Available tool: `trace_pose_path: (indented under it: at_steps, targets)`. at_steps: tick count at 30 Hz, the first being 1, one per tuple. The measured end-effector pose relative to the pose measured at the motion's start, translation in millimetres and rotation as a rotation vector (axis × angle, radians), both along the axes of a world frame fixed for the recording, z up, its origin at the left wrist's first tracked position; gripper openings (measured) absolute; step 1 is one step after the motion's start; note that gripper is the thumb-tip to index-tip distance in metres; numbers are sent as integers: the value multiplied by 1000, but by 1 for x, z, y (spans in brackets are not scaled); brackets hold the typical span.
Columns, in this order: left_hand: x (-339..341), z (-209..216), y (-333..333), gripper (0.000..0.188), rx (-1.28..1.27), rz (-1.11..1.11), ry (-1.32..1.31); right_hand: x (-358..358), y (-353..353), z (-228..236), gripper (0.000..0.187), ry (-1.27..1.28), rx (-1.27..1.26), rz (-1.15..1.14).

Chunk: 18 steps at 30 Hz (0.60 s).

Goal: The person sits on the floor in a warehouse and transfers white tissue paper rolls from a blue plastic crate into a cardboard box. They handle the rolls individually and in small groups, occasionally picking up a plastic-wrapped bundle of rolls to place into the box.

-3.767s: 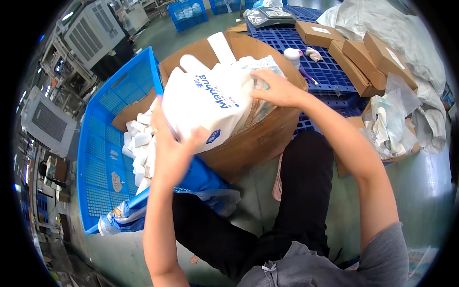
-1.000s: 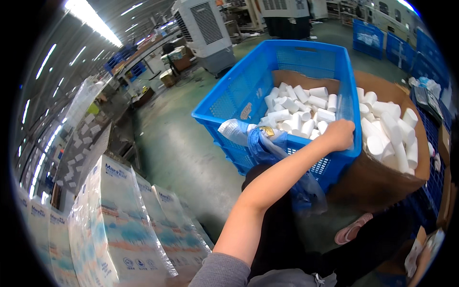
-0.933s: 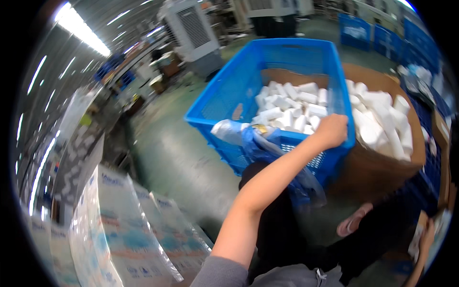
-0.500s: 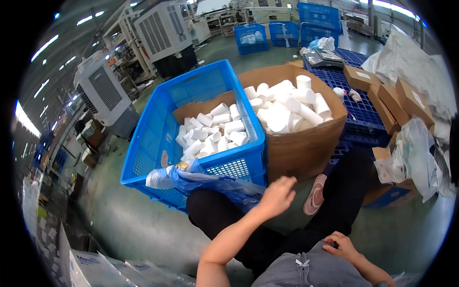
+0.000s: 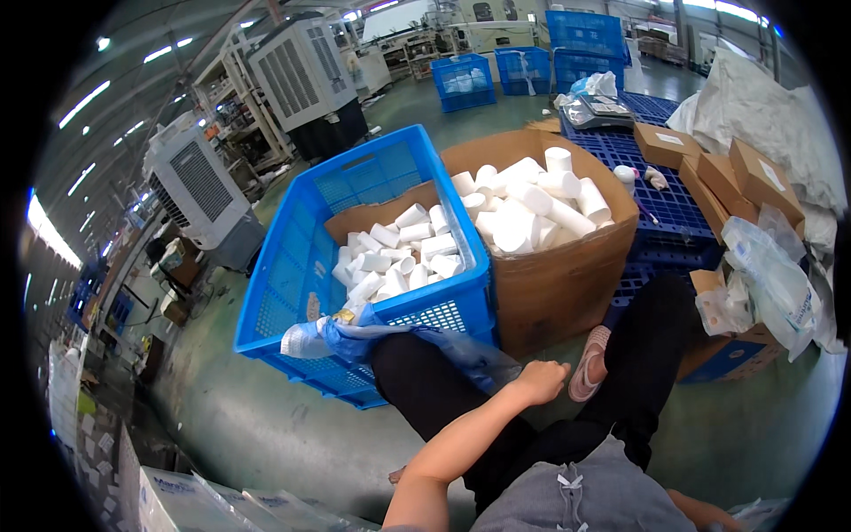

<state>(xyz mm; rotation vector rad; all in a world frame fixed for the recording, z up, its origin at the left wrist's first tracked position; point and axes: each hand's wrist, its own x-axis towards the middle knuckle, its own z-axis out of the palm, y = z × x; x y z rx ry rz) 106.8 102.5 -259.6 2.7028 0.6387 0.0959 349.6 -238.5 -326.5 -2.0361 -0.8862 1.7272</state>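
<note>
Left hand (image 5: pixel 539 382) curled in loose fist between knees (image 5: pixel 667 301), near carton (image 5: pixel 558 306) heaped with white rolls (image 5: pixel 532 199); crate (image 5: pixel 288 262) right alongside. Right hand hidden, can't tell state!

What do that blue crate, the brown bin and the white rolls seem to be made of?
Blue crate: likely moulded plastic, slightly glossy, with regular grid openings. Brown bin: apparently cardboard, dull, with bowed walls. White rolls: matte, perhaps paper; fine texture unclear.

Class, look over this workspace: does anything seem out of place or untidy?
Yes, the crumpled blue plastic looks untidy: it straggles along the near rim of the blue crate and trails outside it.
</note>
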Motion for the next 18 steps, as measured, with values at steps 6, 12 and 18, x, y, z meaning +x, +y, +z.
trace_pose_path:
  at_steps: [6, 12, 18]
  targets:
    - [-4, -4, 3, 28, -76, 22, 160, -5, 30, 16, 32, -47, 69, 59]
    - [3, -1, 3, 29, -121, 39, 168, -4, 47, 24, 34, -85, 112, 126]
    - [4, -5, 5, 33, -146, 60, 265, -4, 59, 33, 35, -99, 175, 199]
